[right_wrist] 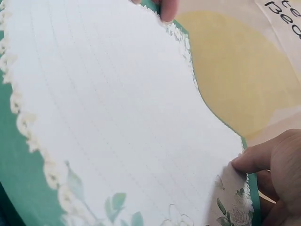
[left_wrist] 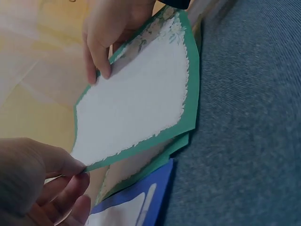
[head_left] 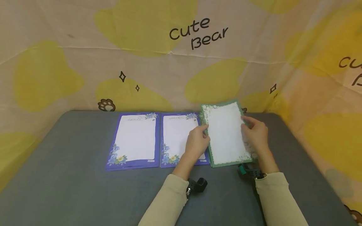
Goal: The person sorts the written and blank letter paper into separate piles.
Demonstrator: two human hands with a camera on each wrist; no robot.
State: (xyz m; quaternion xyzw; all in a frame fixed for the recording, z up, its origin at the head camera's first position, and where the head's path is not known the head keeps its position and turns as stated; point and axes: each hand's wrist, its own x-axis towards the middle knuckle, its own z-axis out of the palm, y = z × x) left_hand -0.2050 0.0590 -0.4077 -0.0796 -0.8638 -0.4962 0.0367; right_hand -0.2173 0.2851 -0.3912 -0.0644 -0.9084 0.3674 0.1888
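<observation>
Both hands hold a green-bordered sheet of paper with a white lined middle and floral corners, raised and slightly bowed. My left hand pinches its left edge between thumb and fingers. At the opposite edge, my right hand pinches it with the thumb on the printed face. In the left wrist view, another green-bordered sheet shows beneath the held one. Just left of it lies a blue-bordered sheet with blue flowers, partly covered by my left hand and forearm.
A second blue-bordered sheet lies farther left, beside the first. The grey table ends at a cloth backdrop with yellow patches and printed words. Dark wrist straps sit at both cuffs.
</observation>
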